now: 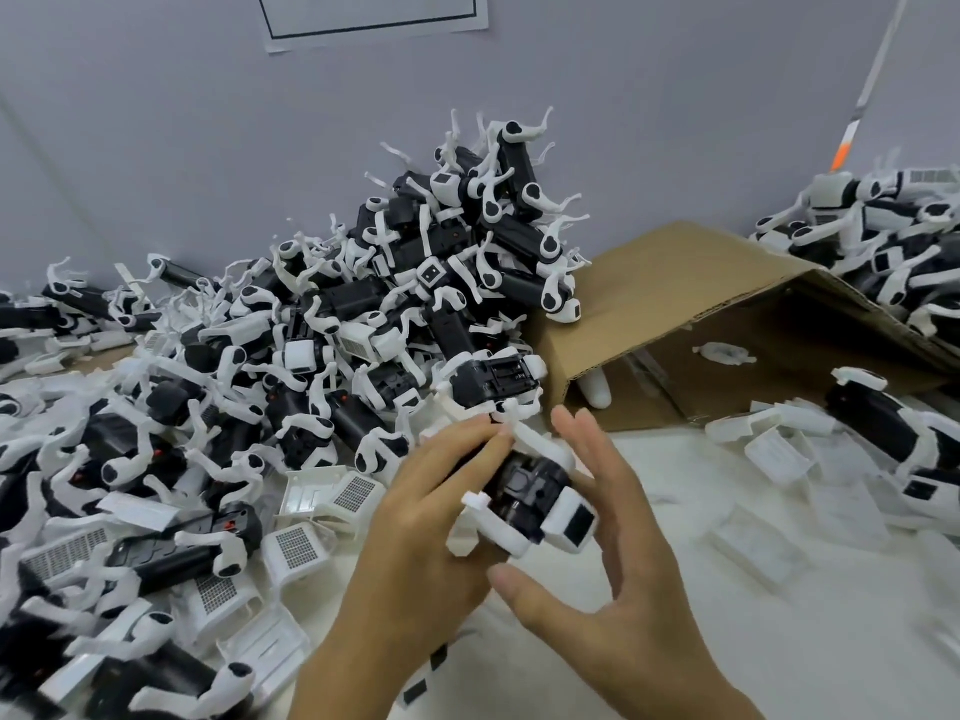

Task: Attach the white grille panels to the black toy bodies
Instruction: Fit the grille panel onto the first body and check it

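Beside the pile, left hand (426,517) holds a black toy body (530,485), right hand (602,579) spread.

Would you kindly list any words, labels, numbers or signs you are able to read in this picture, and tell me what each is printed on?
No text can be read anywhere.
White sheet on the grey wall: only a black rectangular outline shows, with no writing in view.
Toy body held in the left hand: no readable marking; its white head has a plain dark panel.
Cardboard box: no print visible.
White grille panels: mesh pattern only.
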A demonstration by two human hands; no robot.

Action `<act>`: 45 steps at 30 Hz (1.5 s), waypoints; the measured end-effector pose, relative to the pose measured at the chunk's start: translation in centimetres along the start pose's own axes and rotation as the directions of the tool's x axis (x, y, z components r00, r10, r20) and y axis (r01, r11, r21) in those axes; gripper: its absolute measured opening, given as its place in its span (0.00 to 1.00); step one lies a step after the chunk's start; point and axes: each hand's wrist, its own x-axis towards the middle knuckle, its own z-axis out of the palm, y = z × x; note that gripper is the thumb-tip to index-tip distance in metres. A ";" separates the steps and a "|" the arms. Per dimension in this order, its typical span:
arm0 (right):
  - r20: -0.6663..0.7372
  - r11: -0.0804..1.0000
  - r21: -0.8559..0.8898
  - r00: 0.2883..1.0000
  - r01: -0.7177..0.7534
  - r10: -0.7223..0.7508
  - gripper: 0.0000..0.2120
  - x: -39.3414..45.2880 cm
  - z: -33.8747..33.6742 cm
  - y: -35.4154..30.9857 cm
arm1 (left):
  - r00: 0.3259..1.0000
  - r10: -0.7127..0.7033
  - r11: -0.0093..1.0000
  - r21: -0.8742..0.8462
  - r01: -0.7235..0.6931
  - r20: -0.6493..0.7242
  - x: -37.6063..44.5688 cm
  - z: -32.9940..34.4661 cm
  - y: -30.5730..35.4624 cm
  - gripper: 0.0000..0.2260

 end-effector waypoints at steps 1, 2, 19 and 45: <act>-0.038 1.000 -0.027 0.999 0.009 -0.010 0.42 0.1 -0.1 -0.1 | 1.000 0.014 1.000 0.016 -0.014 0.012 0.0 0.2 -0.1 0.34; -0.068 0.998 -0.059 0.998 0.009 -0.013 0.40 0.2 -0.2 -0.2 | 0.999 0.024 0.999 0.042 -0.025 0.028 -0.1 0.4 0.0 0.34; -0.265 0.955 0.168 0.921 -0.246 0.284 0.26 0.9 -1.2 -0.7 | 1.000 -0.010 0.968 0.252 0.003 0.027 -0.4 2.1 1.4 0.40; -0.076 0.937 -0.245 0.959 0.248 -0.274 0.12 0.3 -0.1 -0.5 | 0.725 -0.540 -0.196 -0.902 0.385 0.427 0.4 1.5 3.1 0.21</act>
